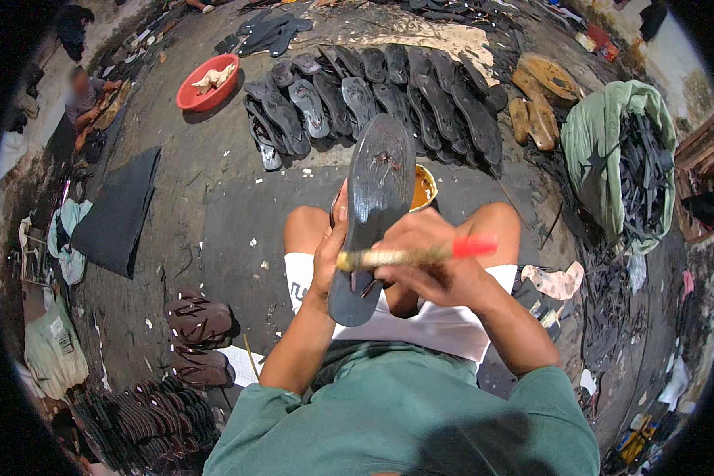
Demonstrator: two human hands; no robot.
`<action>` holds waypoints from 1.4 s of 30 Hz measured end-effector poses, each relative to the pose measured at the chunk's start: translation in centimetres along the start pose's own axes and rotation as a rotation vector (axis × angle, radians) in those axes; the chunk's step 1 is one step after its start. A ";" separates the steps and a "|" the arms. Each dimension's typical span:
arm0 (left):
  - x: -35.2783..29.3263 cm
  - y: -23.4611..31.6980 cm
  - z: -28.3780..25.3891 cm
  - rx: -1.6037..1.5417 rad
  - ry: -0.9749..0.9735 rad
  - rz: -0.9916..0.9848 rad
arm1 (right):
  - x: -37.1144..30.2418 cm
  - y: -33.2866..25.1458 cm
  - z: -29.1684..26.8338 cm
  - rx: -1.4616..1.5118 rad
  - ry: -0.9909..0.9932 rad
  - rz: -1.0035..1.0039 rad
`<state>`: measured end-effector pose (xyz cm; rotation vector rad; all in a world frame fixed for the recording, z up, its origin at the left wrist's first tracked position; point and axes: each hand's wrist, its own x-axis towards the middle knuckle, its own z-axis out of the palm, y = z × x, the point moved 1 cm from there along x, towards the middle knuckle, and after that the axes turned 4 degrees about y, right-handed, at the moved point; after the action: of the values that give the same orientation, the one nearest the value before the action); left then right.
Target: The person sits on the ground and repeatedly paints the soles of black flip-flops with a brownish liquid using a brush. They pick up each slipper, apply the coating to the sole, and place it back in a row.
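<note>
While I sit on the ground with my knees apart, my left hand [328,258] wraps the left edge of a black sandal sole [370,214], fingers closed firmly around it, holding it upright and tilted slightly away from me above my lap. My right hand [432,266] is closed around a brush [408,255] with a red handle end, which lies crosswise over the lower part of the sole, its pale bristle end touching the sole near my left thumb. Just behind the sole, between my knees, sits a small tin of amber glue [423,189], partly hidden by the sole's upper half. To my left the dark floor [214,230] lies open as far as a flat black rubber sheet [119,210], with two brown sandals [199,337] near my left elbow. To my right, a green sack [603,151] full of black straps crowds close to my knee. Farther out, a row of black soles [373,99] spreads across the floor, and a red basin [207,82] stands at its left end. Another person sits at the far left edge.
</note>
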<state>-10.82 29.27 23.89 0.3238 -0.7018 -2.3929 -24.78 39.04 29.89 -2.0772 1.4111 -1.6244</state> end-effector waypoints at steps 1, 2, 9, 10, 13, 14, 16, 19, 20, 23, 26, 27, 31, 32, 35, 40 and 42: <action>-0.3 -0.4 -0.1 -0.043 -0.042 -0.024 | 0.2 0.6 -0.2 0.042 0.105 0.033; -0.5 -0.7 -0.1 -0.087 -0.085 -0.049 | 1.0 1.0 -0.8 0.040 0.222 0.113; -2.4 0.1 1.2 0.181 -0.057 0.065 | 5.2 3.0 -5.4 0.089 0.620 0.454; -2.4 0.2 0.9 0.160 -0.067 0.083 | 4.6 1.8 -4.6 0.121 0.634 0.471; -1.2 -0.3 0.3 0.038 -0.100 0.074 | 2.8 0.5 -0.7 0.137 0.596 0.437; -1.1 -0.7 -0.3 -0.059 -0.092 0.037 | 2.4 1.0 -0.1 0.070 0.577 0.413; -1.4 -0.8 -0.4 0.105 -0.020 0.098 | 2.6 3.4 -1.5 -0.186 0.727 0.458; -2.0 0.0 2.7 0.219 0.154 0.201 | 2.4 2.7 -2.2 0.037 0.842 0.535; -1.4 0.2 2.0 0.147 0.077 0.177 | 1.9 1.5 -1.9 0.081 0.851 0.549; -0.2 0.0 1.5 -0.085 -0.008 0.121 | -1.0 0.5 2.0 -0.163 0.616 0.336; -0.8 -0.6 0.0 -0.094 -0.107 0.145 | -0.9 2.3 0.0 -0.187 0.671 0.536; -0.9 -0.5 -1.4 -0.151 -0.214 0.100 | 0.1 3.0 -1.7 -0.048 0.655 0.546; -0.9 0.4 -2.2 -0.085 -0.064 0.076 | 3.9 1.5 -5.4 -0.097 0.648 0.110; -0.5 0.4 -4.8 -0.028 0.026 0.081 | 5.1 1.4 -6.2 -0.159 0.613 -0.106; 0.2 0.2 -9.9 0.011 0.174 0.098 | 7.4 2.3 -6.5 -0.174 0.247 -0.084; 0.8 1.2 -2.3 -0.264 -0.014 0.103 | 0.1 1.6 0.6 0.004 0.005 0.072; 1.5 1.6 -2.5 -0.330 -0.006 0.080 | -1.7 -1.1 2.6 -0.089 -0.071 -0.036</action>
<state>-10.23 26.20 22.61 0.1460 -0.3069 -2.3825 -22.00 39.86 28.34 -2.1978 1.4557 -1.5107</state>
